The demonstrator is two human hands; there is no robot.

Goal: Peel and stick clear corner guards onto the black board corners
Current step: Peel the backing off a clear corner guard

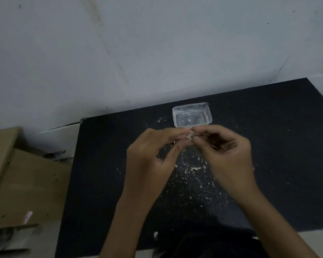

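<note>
we see the black board (104, 164) lying flat, flecked with white scraps (195, 169); a clear tub (192, 116) sits just beyond our hands. left hand (149, 155) and right hand (226, 151) together pinch a small clear corner guard (190, 135) above the board.

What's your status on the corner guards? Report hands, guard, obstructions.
Left hand and right hand both pinching one clear corner guard above the black board. Clear tub behind. Nothing blocking.
</note>
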